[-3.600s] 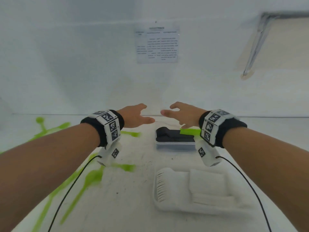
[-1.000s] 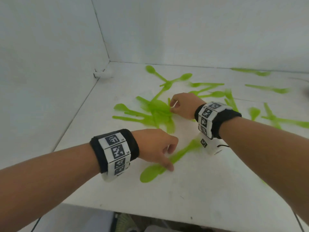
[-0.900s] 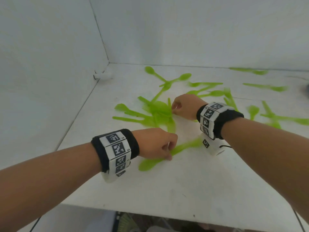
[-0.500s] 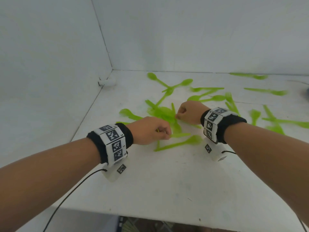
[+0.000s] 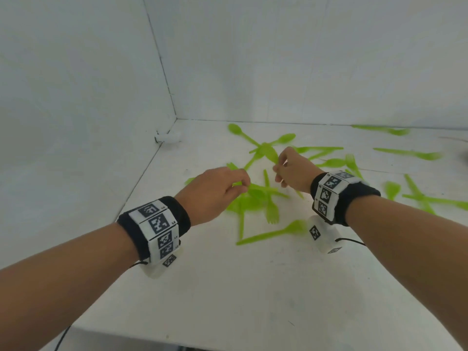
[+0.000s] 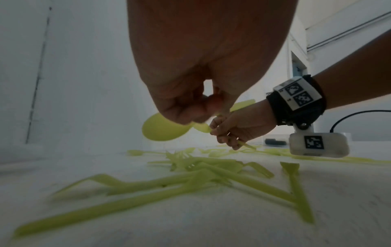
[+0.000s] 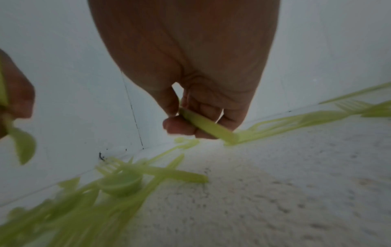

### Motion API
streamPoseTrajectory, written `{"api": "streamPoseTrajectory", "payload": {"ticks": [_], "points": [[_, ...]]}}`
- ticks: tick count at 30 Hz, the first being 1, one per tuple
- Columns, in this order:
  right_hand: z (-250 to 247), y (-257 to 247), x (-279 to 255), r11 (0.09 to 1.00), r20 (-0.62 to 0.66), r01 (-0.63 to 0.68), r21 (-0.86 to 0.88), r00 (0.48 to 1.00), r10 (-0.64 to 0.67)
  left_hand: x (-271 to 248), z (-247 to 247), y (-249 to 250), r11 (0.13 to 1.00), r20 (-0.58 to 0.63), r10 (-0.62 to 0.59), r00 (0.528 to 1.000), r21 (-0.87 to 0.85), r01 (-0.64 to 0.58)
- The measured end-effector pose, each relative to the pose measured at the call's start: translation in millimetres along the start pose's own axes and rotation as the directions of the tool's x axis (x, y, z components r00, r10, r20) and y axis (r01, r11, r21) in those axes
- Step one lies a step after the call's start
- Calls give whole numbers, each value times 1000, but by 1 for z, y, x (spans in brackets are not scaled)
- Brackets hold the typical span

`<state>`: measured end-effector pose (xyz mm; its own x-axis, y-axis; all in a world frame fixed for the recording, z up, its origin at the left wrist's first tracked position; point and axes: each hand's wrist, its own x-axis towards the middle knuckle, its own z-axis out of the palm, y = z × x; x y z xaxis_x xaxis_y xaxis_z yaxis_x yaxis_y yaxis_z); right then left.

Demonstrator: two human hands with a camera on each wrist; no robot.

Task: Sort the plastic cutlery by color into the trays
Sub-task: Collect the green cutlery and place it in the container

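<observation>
Several bright green plastic spoons and forks lie in a loose pile (image 5: 255,201) on the white table (image 5: 253,287). Just above the pile's left side, my left hand (image 5: 240,184) pinches a green spoon (image 6: 165,130) by its neck, bowl hanging down. To its right, my right hand (image 5: 278,168) grips the handle (image 7: 207,127) of another green piece, whose wide end (image 5: 271,153) sticks up past the fingers. Both hands are lifted clear of the table. A green fork (image 5: 272,214) and a long green piece (image 5: 273,233) lie nearest to me.
More green cutlery (image 5: 417,196) is scattered to the right and along the back wall (image 5: 379,129). A small white object (image 5: 168,138) sits in the far left corner. Walls close in at left and back. A clear tray of black cutlery (image 6: 275,142) shows far off.
My left hand slid from the near spoon to the pile and lifted a green spoon. My right hand rose from the pile holding a green piece. The view tilted down from the trays earlier.
</observation>
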<state>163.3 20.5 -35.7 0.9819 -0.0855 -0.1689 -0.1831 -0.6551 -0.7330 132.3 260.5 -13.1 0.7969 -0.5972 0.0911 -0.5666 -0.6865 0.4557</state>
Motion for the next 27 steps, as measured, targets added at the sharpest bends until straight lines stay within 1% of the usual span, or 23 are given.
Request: {"api": "streamPoseTrajectory", "payload": {"ticks": [2,3,4,5,7,8,9,12,14,16,18,21,22,25,27], "points": [[-3,-4,1,997,-52,-34,72,998,38,-3,-6,0,998,62,-47,997,-26,49],[-4,-5,3,996,-43,-49,75,998,52,-5,-7,0,992,86,-87,992,-82,94],[-4,-6,4,997,-26,-56,51,998,57,-6,-7,-1,972,97,-136,986,-182,152],[-3,-6,5,999,-9,-54,9,998,54,-6,-8,-2,926,95,-196,976,-309,217],[0,-5,6,998,9,-38,-58,999,39,-6,-5,-8,787,81,-314,946,-535,307],[2,-6,5,996,12,-23,-84,1000,24,-5,-3,-12,736,61,-352,934,-599,316],[4,-8,5,992,14,3,-123,1000,-2,-5,-1,-16,707,39,-376,926,-634,313],[10,-10,4,964,35,129,-233,992,-124,-8,5,-25,655,0,-416,909,-694,300],[11,-12,4,941,128,208,-267,975,-179,-10,5,-29,650,1,-428,904,-694,309],[10,-14,4,905,257,268,-331,948,-187,-12,6,-33,697,-25,-432,902,-644,316],[10,-16,4,865,347,298,-404,925,-157,-13,5,-38,752,-75,-455,888,-566,338],[12,-18,7,805,380,342,-484,911,-158,-16,2,-45,777,-117,-507,854,-490,394],[14,-18,8,796,384,362,-484,906,-179,-17,3,-47,784,-118,-510,852,-472,403],[17,-19,10,778,403,427,-462,882,-244,-22,4,-53,811,-66,-495,867,-393,433],[20,-20,11,738,419,456,-497,871,-256,-24,6,-58,831,-47,-491,870,-324,451]]}}
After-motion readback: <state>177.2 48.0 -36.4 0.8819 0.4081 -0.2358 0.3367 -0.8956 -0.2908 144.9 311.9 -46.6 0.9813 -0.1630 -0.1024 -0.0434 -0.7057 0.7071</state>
